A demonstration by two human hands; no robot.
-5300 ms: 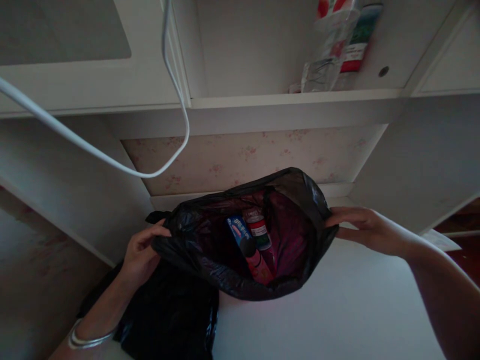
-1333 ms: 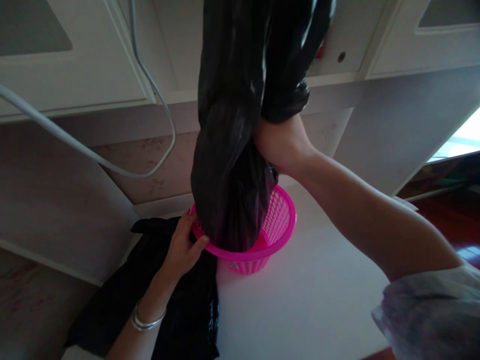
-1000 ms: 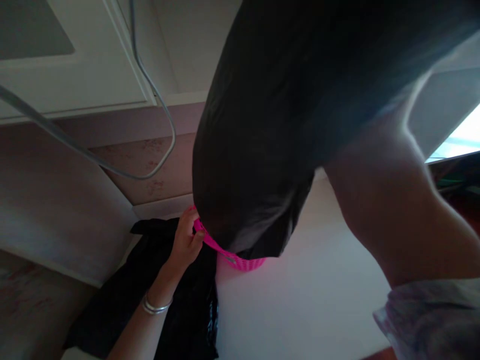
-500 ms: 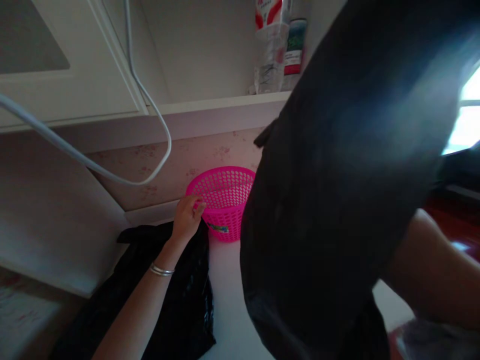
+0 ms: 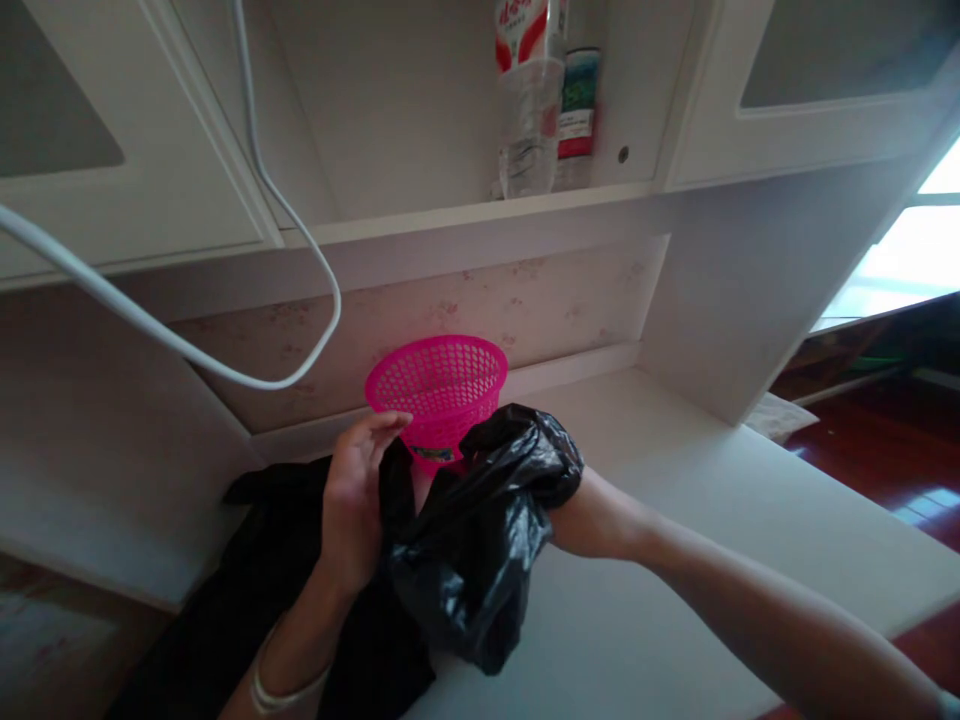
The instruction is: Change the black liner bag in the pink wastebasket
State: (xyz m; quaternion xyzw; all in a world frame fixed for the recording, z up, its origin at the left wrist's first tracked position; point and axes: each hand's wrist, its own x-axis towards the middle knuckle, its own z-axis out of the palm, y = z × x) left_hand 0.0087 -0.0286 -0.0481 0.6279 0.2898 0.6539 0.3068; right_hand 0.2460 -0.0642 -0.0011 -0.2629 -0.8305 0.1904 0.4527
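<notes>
A crumpled black plastic bag (image 5: 480,540) hangs just above the white desk (image 5: 675,560), in front of a pink mesh basket (image 5: 439,380) that stands upright by the back wall. My right hand (image 5: 589,520) is buried in the bag's bunched top; its fingers are hidden, and the bag hangs from it. My left hand (image 5: 356,485), with a bangle on the wrist, is held up with fingers stretched, its palm side against the bag's left edge and its fingertips near the basket's rim. What lies inside the basket cannot be seen.
A second black bag (image 5: 277,600) lies flat on the desk's left part under my left forearm. A white cable (image 5: 225,365) loops down from the cupboards. Bottles (image 5: 529,110) stand on the shelf above. The desk's right edge drops to a dark red floor (image 5: 892,460).
The black bag, once spread open over the basket with packets inside, was pulled up and off it; my right hand has now brought it down, crumpled, in front of the bare basket.
</notes>
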